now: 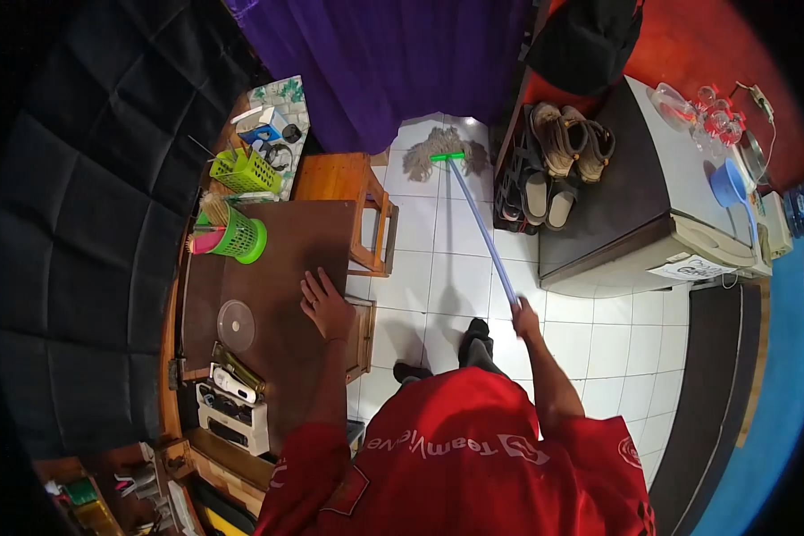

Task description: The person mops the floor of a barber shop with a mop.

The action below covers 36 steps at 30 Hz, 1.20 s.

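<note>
My right hand (pixel 525 319) is closed around the upper end of a long pale blue mop handle (pixel 484 234). The handle slants away to a green clamp (pixel 448 157) with a grey string mop head (pixel 447 143), which lies spread on the white tiled floor (pixel 411 221) by the purple curtain (pixel 389 62). On the left, my left hand (pixel 328 304) rests with its fingers apart on the edge of the dark brown table (pixel 295 241). A clear round lid (pixel 236 325) and a green basket (pixel 241 237) are on that table.
A wooden stool (pixel 330 179) stands beyond the table. Shoes (pixel 558 143) fill a rack on the right, beside a fridge (pixel 607 196) lying under plastic bottles (pixel 713 121) and a blue dipper (pixel 729 183). My feet (pixel 476 341) are on the tiles.
</note>
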{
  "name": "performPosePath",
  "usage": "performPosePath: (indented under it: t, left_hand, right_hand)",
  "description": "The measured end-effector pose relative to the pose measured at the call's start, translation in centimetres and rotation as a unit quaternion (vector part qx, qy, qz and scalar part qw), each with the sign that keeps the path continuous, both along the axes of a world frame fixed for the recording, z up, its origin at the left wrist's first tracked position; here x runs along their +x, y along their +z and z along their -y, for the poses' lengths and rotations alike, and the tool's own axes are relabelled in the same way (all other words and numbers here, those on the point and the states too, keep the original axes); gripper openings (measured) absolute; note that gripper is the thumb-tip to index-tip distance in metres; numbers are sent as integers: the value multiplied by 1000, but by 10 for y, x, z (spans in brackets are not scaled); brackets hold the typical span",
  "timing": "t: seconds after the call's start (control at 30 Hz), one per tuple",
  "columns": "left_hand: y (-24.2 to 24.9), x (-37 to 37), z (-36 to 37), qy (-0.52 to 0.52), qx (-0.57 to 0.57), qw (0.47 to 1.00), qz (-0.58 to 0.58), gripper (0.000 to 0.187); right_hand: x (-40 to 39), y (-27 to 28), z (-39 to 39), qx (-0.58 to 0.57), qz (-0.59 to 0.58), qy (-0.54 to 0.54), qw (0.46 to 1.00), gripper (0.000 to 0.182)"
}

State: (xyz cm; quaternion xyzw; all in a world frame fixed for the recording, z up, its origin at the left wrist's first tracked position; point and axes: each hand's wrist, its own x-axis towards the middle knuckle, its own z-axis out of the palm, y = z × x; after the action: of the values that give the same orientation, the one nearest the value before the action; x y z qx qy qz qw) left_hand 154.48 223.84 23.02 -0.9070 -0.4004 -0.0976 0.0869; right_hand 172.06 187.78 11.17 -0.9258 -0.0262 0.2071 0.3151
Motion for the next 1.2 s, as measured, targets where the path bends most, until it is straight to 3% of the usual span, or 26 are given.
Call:
performPosePath:
  t: [0.03,0.07,0.13,0.23,0.27,0.33,0.37,0.4,0.47,0.6,0.73,0.9,0.97,1.07,1.1,1.13,1.2]
  left_hand:
    - [-2,0,-2,-3,15,1000,-9,81]
    - [-2,1,-3,-2,15,1000,-5,81]
    - [-6,-1,-2,1,36,999,-12,83]
    - [0,-1,0,-5,13,1000,-12,71]
    - [4,1,2,2,2,1000,-12,71]
    - [10,2,5,12,-10,999,-28,71]
    - [5,2,2,16,19,999,-27,80]
    - [8,3,3,22,17,999,-28,80]
    - [19,6,8,16,0,1000,-18,77]
    - [12,12,4,15,43,998,-39,73]
    - [15,15,6,13,5,999,-38,70]
    - [10,17,5,18,31,998,-48,71]
    - [19,21,8,36,-26,997,-64,71]
    - [16,22,8,36,-11,997,-73,71]
    - [13,22,7,32,-4,996,-78,71]
    - [9,21,7,28,0,997,-66,72]
    - [1,18,0,18,12,998,-58,72]
  right_hand:
    - [25,-14,-18,24,103,78,991,41]
    - [47,-15,-38,15,48,78,996,39]
    - [51,80,-72,77,-92,19,993,36]
    - [38,71,-64,63,-45,41,996,34]
    - [37,2,-39,72,58,109,990,34]
    - [-4,35,-11,16,45,129,991,34]
    - [-22,58,2,34,-61,81,994,39]
    - [-39,29,35,60,49,146,986,52]
    - [-69,101,36,49,-89,82,991,57]
    - [-81,114,44,99,-150,82,980,56]
    - [-45,164,21,95,-234,83,964,57]
    - [22,168,24,49,-243,207,946,62]
    - [58,182,5,22,-253,239,937,63]
    - [112,172,-25,-7,-234,293,927,62]
    - [130,132,-25,19,-164,343,925,61]
    - [141,160,-46,-6,-226,308,924,56]
    - [160,147,-63,-20,-240,283,928,50]
